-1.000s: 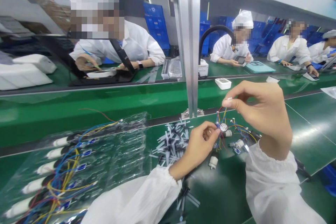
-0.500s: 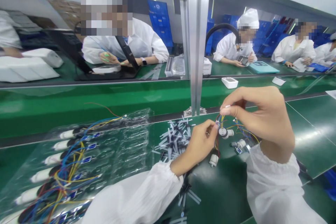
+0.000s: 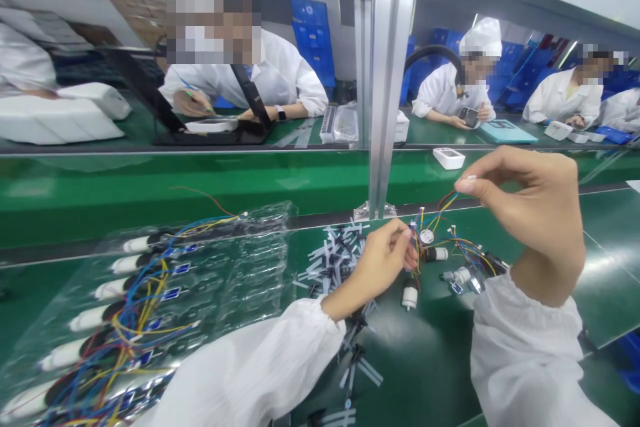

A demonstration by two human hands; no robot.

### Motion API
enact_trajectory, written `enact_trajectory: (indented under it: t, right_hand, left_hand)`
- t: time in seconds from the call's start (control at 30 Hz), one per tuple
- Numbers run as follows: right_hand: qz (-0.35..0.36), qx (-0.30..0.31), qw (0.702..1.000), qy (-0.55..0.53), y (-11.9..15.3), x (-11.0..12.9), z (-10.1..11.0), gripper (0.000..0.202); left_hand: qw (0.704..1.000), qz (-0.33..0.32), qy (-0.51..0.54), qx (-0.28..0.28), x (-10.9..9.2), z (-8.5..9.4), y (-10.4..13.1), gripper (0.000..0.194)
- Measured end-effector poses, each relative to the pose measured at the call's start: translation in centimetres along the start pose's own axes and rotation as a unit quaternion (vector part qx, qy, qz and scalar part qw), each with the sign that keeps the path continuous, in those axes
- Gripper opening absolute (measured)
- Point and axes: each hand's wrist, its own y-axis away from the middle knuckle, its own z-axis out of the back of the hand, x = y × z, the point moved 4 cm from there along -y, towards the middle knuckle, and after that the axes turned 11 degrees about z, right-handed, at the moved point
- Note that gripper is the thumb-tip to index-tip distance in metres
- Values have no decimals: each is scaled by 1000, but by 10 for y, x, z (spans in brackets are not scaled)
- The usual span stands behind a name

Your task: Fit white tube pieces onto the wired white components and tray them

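Note:
My right hand (image 3: 530,197) is raised, its thumb and forefinger pinching the ends of red, yellow and blue wires (image 3: 444,211). Lower and to the left, my left hand (image 3: 380,263) is closed at the other end of this wire bundle, by a small connector; the fingers partly hide what they grip. Beside its fingertips is a small round white part (image 3: 427,237). A white and black cylinder like a small motor (image 3: 410,297) hangs or lies below on red wires, and a second cylinder (image 3: 437,253) lies just right. Another wired assembly (image 3: 461,275) rests on the green bench nearby.
A clear plastic tray (image 3: 250,273) on the left holds several white cylinders with tangled wires. Black parts with pale tubes (image 3: 333,257) lie heaped left of my left hand. A metal post (image 3: 387,93) rises behind the bench. Co-workers in white sit across the green divider (image 3: 280,180).
My right hand has moved right and slightly up, drawing the wires out longer between my hands. My left hand stays nearly in place. The view has shifted a little.

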Motion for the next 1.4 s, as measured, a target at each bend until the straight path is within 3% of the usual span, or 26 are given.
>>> enact_trajectory:
  t: [0.23, 0.37, 0.77, 1.23, 1.4]
  right_hand:
    - [14, 65, 998, -4, -2, 3, -6, 18]
    - [30, 82, 996, -14, -4, 9, -11, 18]
    - [43, 91, 995, -15, -4, 13, -14, 19]
    - [-1, 107, 993, -54, -4, 12, -23, 18]
    - [-2, 108, 992, -58, -3, 10, -24, 16]
  left_hand:
    - [998, 53, -22, 39, -5, 8, -5, 28]
    - [998, 32, -52, 17, -9, 10, -3, 20]
    - [991, -66, -107, -34, -19, -3, 12, 19]
    - [966, -92, -225, -88, -25, -3, 16, 15]
    - [973, -92, -200, -63, -22, -1, 15, 19]
